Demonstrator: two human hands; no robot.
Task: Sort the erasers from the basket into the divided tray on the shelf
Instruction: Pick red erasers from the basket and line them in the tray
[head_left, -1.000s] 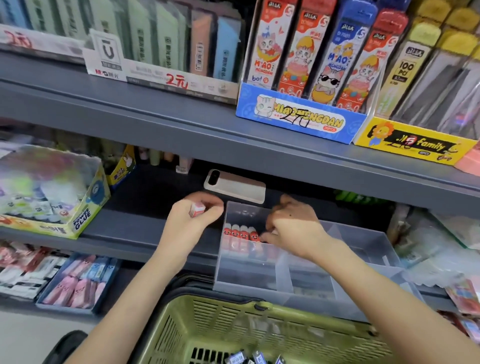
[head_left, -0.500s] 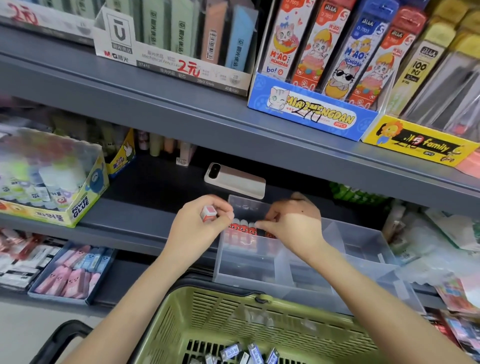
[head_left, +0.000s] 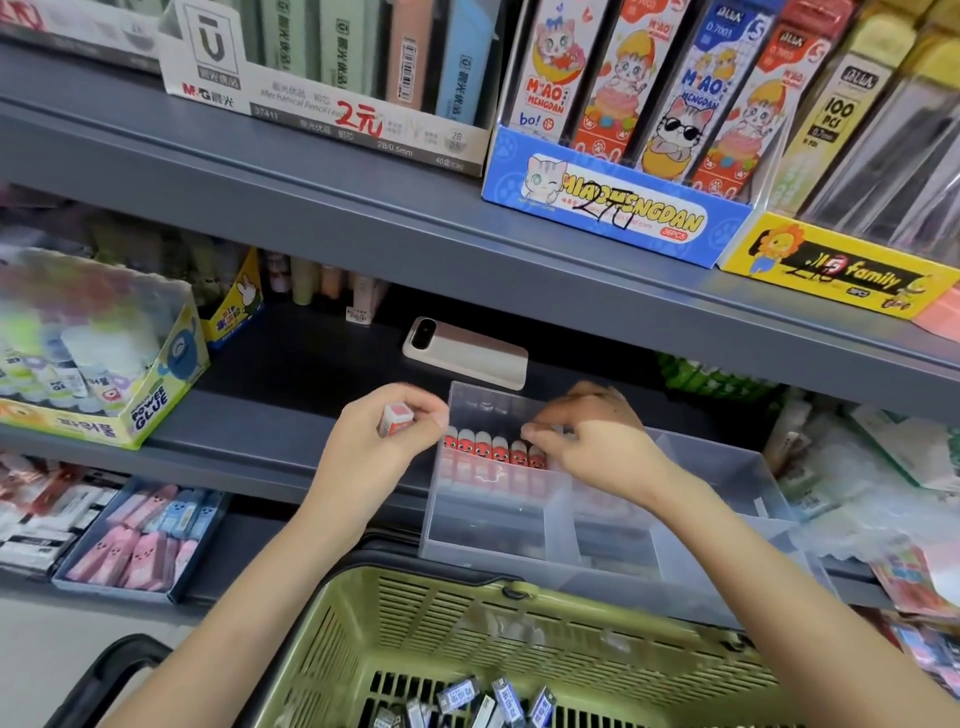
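In the clear divided tray (head_left: 498, 525), upright red-faced erasers (head_left: 493, 451), one row.

Grey metal shelving (head_left: 291, 208) in tiers, blue display box (head_left: 613, 208) at the upper tier's front edge, glue box (head_left: 150, 400) at the middle tier's left end, pale floor (head_left: 31, 670) below

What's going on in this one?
A person is stocking a clear divided tray on the shelf. The left hand holds a small red-and-white eraser beside the tray; the right hand has its fingertips at the end of a row of red erasers standing in its leftmost compartment. Below, loose erasers lie in the green basket.
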